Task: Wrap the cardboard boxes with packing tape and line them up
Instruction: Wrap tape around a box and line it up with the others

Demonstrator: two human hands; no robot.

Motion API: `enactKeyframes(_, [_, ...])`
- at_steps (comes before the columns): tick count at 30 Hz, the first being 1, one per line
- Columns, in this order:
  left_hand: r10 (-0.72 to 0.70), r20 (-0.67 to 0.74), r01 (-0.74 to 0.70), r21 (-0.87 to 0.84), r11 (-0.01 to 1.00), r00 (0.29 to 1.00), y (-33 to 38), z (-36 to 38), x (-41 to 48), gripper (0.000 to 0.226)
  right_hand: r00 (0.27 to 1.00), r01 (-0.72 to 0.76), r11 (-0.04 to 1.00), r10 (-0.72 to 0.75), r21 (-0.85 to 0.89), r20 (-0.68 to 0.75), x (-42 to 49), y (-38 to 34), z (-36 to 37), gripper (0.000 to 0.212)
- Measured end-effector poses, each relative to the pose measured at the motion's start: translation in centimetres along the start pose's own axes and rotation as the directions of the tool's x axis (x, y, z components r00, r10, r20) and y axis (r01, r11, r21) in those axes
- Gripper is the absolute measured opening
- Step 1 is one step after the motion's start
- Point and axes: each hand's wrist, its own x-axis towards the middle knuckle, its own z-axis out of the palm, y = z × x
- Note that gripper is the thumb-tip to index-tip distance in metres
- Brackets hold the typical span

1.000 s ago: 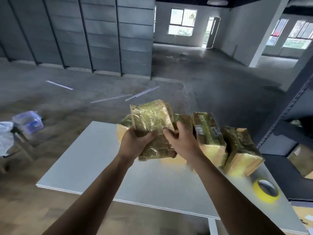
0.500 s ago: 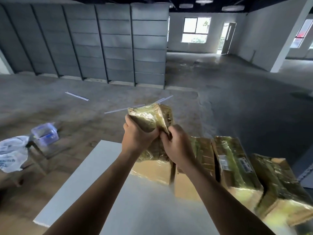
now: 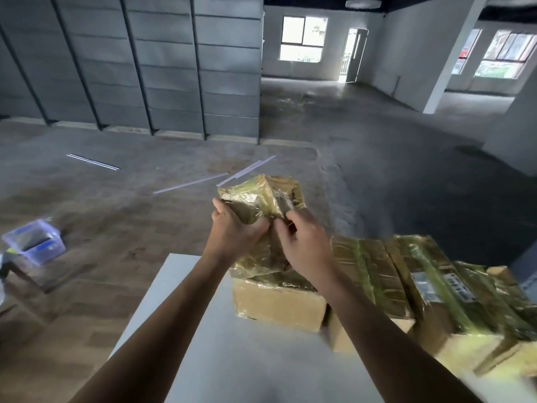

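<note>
I hold the taped box (image 3: 258, 199) up at the centre of the frame, above the left end of the row. My left hand (image 3: 235, 232) grips its left side, fingers curled round the lower corner. My right hand (image 3: 306, 245) has slid off the face it covered half a second ago and now pinches at the box's lower right edge, so the two hands sit close together. The box is tipped more, one corner pointing up. Below it the row of wrapped boxes (image 3: 369, 271) stands on the white table (image 3: 232, 359), running to the lower right, blurred there. The plastic bin (image 3: 35, 241) sits on the floor at the left edge, lower than before.
</note>
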Motion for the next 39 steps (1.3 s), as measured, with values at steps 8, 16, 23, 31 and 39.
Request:
enactKeyframes(8, [-0.013,0.208,-0.013,0.125,0.992,0.978,-2.8,-2.2,2.4,0.133,0.996,0.021,0.985,-0.036,-0.172,-0.081,-0.2,-3.2,2.1,0.020])
enactKeyframes(16, [-0.113,0.266,0.100,0.063,0.993,0.957,-3.3,-1.5,3.0,0.128,0.996,0.073,0.925,-0.090,-0.373,-0.028,-1.3,-3.8,3.1,0.014])
enactKeyframes(23, [-0.088,0.251,0.075,0.060,0.995,0.964,-3.3,-0.3,2.5,0.107,0.997,0.056,0.921,-0.069,-0.385,-0.020,-1.9,-3.3,3.0,0.017])
enactKeyframes(31, [-0.023,0.239,0.038,-0.058,0.998,0.971,-1.6,0.6,0.8,0.081,0.996,-0.080,0.982,0.084,-0.173,0.015,-1.7,-0.6,1.5,0.020])
enactKeyframes(39, [0.140,0.189,-0.077,-0.309,0.948,0.972,-1.3,2.1,-0.8,0.058,0.981,-0.172,0.974,0.157,0.145,0.110,-2.4,3.6,-2.4,0.020])
